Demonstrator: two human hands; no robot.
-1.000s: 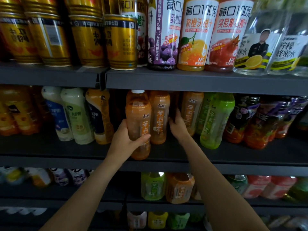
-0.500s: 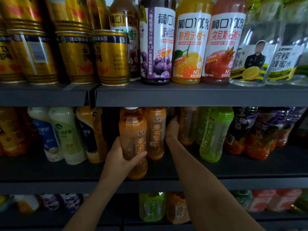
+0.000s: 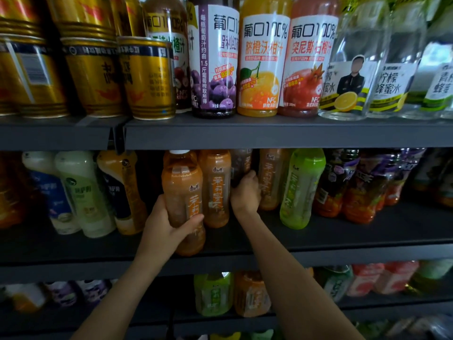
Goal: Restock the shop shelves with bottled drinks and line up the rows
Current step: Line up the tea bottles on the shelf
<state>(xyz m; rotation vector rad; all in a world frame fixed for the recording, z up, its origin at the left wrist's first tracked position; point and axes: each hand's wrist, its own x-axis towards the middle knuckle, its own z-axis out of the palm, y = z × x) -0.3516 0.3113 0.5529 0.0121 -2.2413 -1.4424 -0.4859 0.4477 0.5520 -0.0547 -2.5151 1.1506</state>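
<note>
Gripping an orange tea bottle (image 3: 183, 202) low on its body, the left hand (image 3: 163, 231) has thumb and fingers wrapped round it at the front edge of the middle shelf (image 3: 343, 253); whether its base rests on the shelf or hangs just above it cannot be told. Just beside it to the right stands a second orange bottle (image 3: 215, 190) of the same kind, upright. Further in, the right hand (image 3: 245, 192) reaches between that bottle and a third orange bottle (image 3: 270, 177), fingers curled at a darker bottle (image 3: 241, 165) deep in the row; it seems to hold it, but the fingers are mostly hidden. A green bottle (image 3: 301, 187) leans nearby on the right. On the upper shelf (image 3: 269, 136) stand gold cans (image 3: 147, 77) and juice bottles (image 3: 262, 62). The likely risk is a knock-on tip: the right forearm passes close to the upright orange bottles, and dragging the rear bottle forward through that narrow gap could nudge one over. The low grip on the held bottle could also let it tilt if it catches the shelf lip.
</note>
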